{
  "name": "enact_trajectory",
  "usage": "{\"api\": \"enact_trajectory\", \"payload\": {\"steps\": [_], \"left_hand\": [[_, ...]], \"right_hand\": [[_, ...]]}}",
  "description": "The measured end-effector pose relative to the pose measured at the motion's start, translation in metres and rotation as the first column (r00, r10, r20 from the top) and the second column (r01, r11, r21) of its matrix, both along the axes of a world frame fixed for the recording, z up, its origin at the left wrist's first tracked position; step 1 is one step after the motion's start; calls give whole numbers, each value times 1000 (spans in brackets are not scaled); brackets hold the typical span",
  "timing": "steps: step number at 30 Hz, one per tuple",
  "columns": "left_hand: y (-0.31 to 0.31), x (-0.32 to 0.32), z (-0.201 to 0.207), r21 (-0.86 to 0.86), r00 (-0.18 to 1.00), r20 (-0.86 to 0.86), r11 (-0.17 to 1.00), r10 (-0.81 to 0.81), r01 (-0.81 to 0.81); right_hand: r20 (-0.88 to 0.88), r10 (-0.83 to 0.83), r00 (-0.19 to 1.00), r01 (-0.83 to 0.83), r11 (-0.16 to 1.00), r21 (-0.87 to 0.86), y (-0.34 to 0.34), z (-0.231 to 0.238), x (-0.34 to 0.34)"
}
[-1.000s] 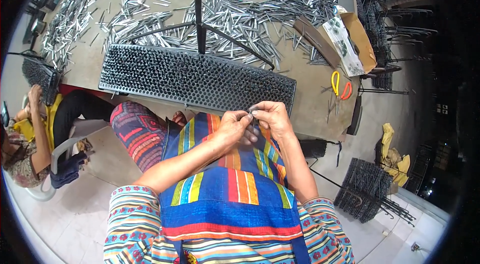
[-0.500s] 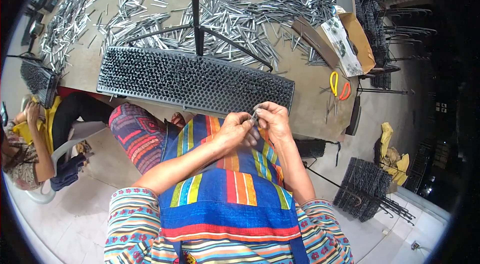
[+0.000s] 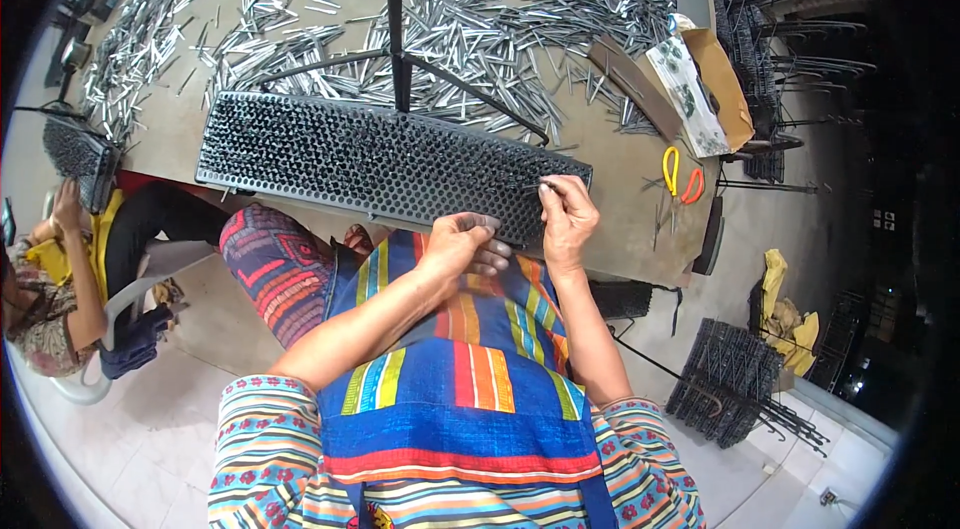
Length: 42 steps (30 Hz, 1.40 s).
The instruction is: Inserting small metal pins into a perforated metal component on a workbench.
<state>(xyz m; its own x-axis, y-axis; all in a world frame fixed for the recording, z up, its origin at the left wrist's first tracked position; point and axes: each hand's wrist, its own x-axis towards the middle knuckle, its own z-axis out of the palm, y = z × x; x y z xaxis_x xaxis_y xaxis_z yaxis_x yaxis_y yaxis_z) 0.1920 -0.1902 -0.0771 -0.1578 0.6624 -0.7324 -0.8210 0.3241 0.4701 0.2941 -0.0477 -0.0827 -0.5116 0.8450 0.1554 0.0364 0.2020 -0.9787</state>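
A long black rack (image 3: 390, 159) with rows of round holes lies along the table's near edge. Thin dark pieces stick up from many holes, while bare holes show along its near side and toward the right. Over the rack's right end, my right hand (image 3: 570, 221) pinches a small thin metal piece between thumb and forefinger; most of it is hidden. My left hand (image 3: 463, 247) is just off the near edge, its fingers curled together. What it holds, if anything, cannot be made out. Loose thin metal strips (image 3: 470, 39) are heaped across the table behind the rack.
A black upright rod (image 3: 397, 19) with slanting braces rises behind the rack. Yellow-and-orange-handled scissors (image 3: 672, 169) and an open cardboard box (image 3: 725, 79) are on the right. Black racks (image 3: 725, 379) stand on the floor at right. Another person (image 3: 65, 279) sits at left.
My hands were together in front of the rack, fingers meeting on a small metal piece. They have parted: the right moved up and right over the rack's end, the left slightly left.
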Motion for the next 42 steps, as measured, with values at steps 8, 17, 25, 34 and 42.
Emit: {"api": "enact_trajectory", "payload": {"steps": [8,17,25,34,42], "left_hand": [[-2,-4,-4,0,1000,30,1000,4,-4],[-3,-5,-3,2,1000,16,1000,7,-7],[-4,-2,-6,21,999,33,1000,1,-1],[-1,-8,-4,-1,1000,18,1000,-14,14],[-7,-10,-2,42,999,39,999,-31,30]], "right_hand": [[55,28,998,-34,993,110,-2,-1,1],[114,33,993,-59,970,236,-7,-2,4],[168,62,984,-108,955,277,-9,-13,13],[400,-55,915,-91,937,336,-11,10,-9],[299,-83,950,-79,868,491,-11,3,1]]}}
